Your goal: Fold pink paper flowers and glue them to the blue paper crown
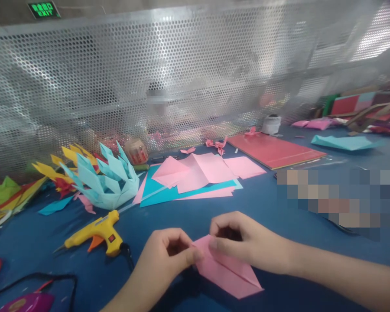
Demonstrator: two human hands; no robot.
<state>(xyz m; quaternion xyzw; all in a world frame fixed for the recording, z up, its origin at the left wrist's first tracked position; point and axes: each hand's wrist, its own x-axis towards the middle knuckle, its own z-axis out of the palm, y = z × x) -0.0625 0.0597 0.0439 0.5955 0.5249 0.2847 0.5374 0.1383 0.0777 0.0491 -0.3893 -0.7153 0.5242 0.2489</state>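
A folded sheet of pink paper (227, 277) is held just above the blue table, close to me. My left hand (170, 253) pinches its left corner between thumb and forefinger. The top edge is pinched by my right hand (240, 240), its thumb lying on the paper near a fold. A lengthwise crease runs down toward the lower right corner. Beyond my hands lie loose pink sheets (203, 171) on top of a blue sheet (156, 190). To the left of my left hand rests a yellow glue gun (97, 234) with an orange trigger.
A light-blue folded-paper piece (104, 182) with upright points stands behind the glue gun. Further back are a red board (276, 149), a white jar (271, 125) and a perforated metal screen (188, 65). A purple tool (29, 302) and black cord (52, 276) lie front left.
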